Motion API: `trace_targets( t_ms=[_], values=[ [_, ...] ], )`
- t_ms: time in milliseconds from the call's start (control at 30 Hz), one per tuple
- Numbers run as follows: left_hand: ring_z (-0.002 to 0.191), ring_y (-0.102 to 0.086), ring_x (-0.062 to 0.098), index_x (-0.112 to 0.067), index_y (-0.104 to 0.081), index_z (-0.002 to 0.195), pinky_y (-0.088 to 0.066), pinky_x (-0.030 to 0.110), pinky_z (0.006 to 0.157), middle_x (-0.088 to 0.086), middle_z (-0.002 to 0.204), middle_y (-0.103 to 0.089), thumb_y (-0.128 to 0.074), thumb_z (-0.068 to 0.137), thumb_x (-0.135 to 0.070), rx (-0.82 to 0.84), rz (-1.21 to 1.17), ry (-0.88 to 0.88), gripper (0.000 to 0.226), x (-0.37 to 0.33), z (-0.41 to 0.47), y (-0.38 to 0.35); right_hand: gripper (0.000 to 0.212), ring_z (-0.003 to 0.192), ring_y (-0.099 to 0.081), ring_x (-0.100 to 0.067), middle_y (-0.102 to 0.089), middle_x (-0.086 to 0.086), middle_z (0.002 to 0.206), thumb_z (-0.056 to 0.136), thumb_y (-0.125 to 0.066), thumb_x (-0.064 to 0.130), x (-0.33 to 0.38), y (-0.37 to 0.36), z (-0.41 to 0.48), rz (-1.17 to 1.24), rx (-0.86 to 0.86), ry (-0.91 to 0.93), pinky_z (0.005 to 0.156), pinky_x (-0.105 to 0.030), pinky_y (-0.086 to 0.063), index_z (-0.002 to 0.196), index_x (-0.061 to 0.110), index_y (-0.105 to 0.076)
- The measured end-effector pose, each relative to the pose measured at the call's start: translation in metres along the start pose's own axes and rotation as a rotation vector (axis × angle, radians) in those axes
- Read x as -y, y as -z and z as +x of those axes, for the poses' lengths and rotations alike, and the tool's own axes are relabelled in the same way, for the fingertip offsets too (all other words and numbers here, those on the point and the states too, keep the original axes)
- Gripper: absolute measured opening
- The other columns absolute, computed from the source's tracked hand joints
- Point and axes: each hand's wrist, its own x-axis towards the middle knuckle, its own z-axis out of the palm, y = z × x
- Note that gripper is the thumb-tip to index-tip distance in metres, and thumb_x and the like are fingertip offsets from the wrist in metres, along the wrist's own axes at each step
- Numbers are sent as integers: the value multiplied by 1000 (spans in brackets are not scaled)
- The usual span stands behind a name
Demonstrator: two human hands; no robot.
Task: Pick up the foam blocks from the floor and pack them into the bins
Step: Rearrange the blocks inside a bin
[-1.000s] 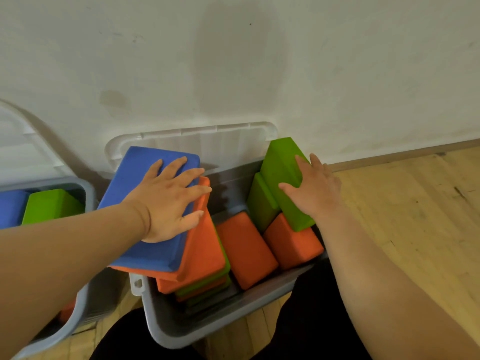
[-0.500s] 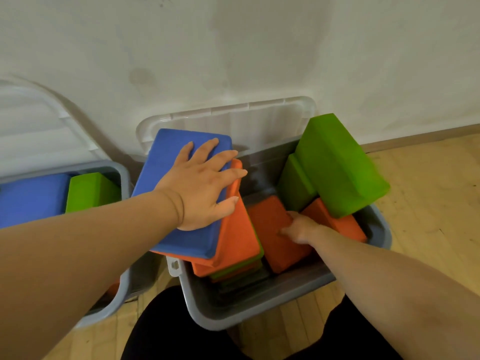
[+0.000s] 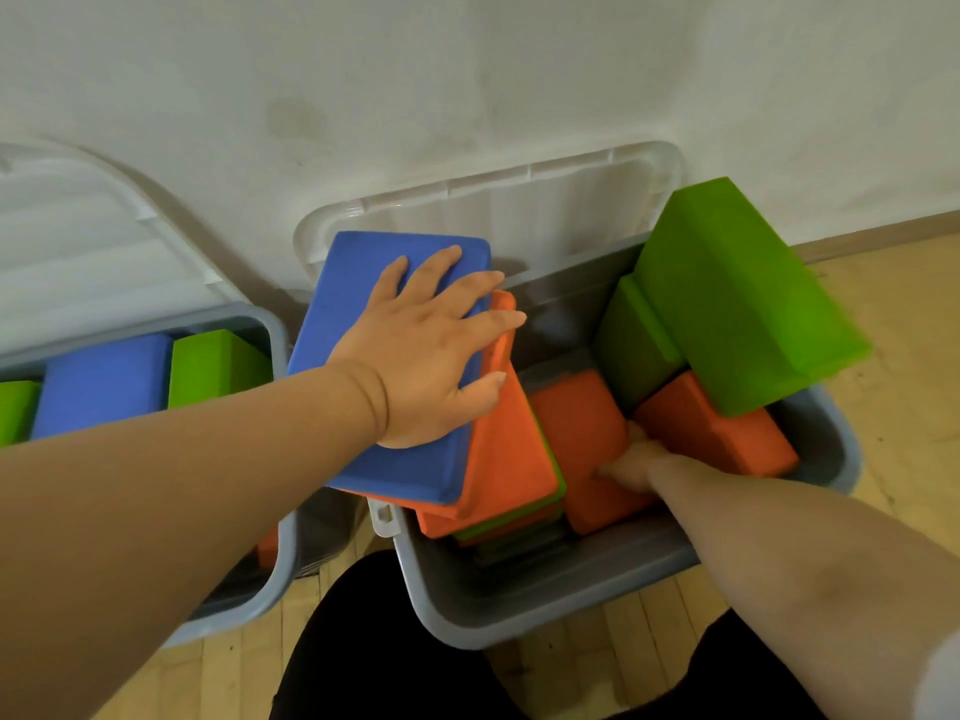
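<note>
Foam blocks [image 3: 737,283] crowd the grey bin [image 3: 519,610]. Left hand [image 3: 431,350] lies flat, spread wide, on the blue block [image 3: 363,304] topping a tilted stack [image 3: 509,459]. Right hand [image 3: 631,462] sits between two orange blocks [image 3: 576,423], its grip hidden.

Soft, even indoor light — slight blur, wide-angle bending at edges.

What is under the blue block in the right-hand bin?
An orange block lies directly under the blue block that the left hand presses on, with a green block edging out below it. Anything deeper in the stack is covered.
</note>
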Motion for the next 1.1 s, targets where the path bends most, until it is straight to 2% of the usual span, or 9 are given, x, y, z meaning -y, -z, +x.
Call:
trace_targets(
  t_ms=[100, 200, 367, 533, 667, 800, 867, 1000, 1100],
  values=[
    [157, 6, 30, -48, -20, 158, -1, 61, 123, -8, 170, -9, -10, 85, -73, -1, -8, 0, 77, -2, 0, 0, 102, 149, -26, -41, -15, -24, 164, 89, -76, 44, -4, -2, 8, 19, -10, -31, 117, -43, -29, 161, 15, -10],
    [157, 7, 30, -48, -19, 158, -1, 61, 123, -8, 170, -8, -8, 84, -73, 3, -15, -2, 79, -4, 1, 2, 113, 140, -40, -42, -15, -23, 160, 80, -82, 46, -5, 0, 11, 60, -15, -66, 112, -42, -38, 162, 28, -5],
    [157, 6, 30, -46, -18, 158, -2, 62, 123, -6, 170, -9, -7, 84, -73, -7, -1, -8, 80, -4, 0, 2, 118, 130, -48, -43, -21, -21, 155, 80, -82, 44, -6, 7, 4, 90, -61, -16, 110, -45, -43, 161, 37, 3],
    [157, 5, 30, -46, -19, 158, -3, 62, 123, -6, 170, -10, -8, 83, -73, -14, -7, -12, 80, -3, -2, 1, 118, 130, -50, -40, -44, -11, 150, 80, -72, 47, -11, 9, -2, 5, -22, 33, 110, -49, -43, 158, 47, 16],
    [157, 2, 31, -45, -20, 159, -4, 62, 123, -5, 170, -12, -8, 84, -73, -35, -12, -19, 81, -3, -2, 1, 118, 120, -53, -39, -25, -16, 149, 87, -74, 31, -8, 6, -16, -39, -20, 31, 102, -44, -49, 155, 49, 21],
    [157, 2, 32, -44, -19, 159, -5, 63, 123, -5, 170, -12, -6, 84, -74, -44, -2, -21, 81, -3, -5, -1, 114, 117, -57, -37, -27, -17, 149, 83, -79, 37, -4, 12, -30, -1, -139, 90, 99, -40, -49, 162, 40, 4],
    [157, 2, 32, -44, -20, 159, -5, 63, 123, -5, 170, -12, -6, 84, -74, -51, -7, -22, 82, -2, -7, -1, 103, 121, -56, -37, -32, -17, 149, 81, -79, 43, 1, 20, -40, 66, -330, 148, 100, -42, -48, 162, 31, -16],
    [157, 2, 32, -44, -20, 159, -5, 63, 123, -5, 170, -13, -7, 85, -74, -57, -17, -21, 81, -1, -7, -2, 71, 125, -54, -32, -52, -9, 140, 81, -76, 44, 11, 25, -48, 133, -734, 364, 103, -48, -48, 143, 22, -51],
    [157, 3, 31, -44, -20, 159, -4, 62, 123, -5, 170, -13, -5, 84, -74, -54, -18, -20, 82, -3, -6, 0, 54, 123, -56, -39, -53, -13, 143, 88, -73, 43, 8, 11, -40, 70, -732, 393, 102, -49, -48, 135, 20, -62]
  ],
)
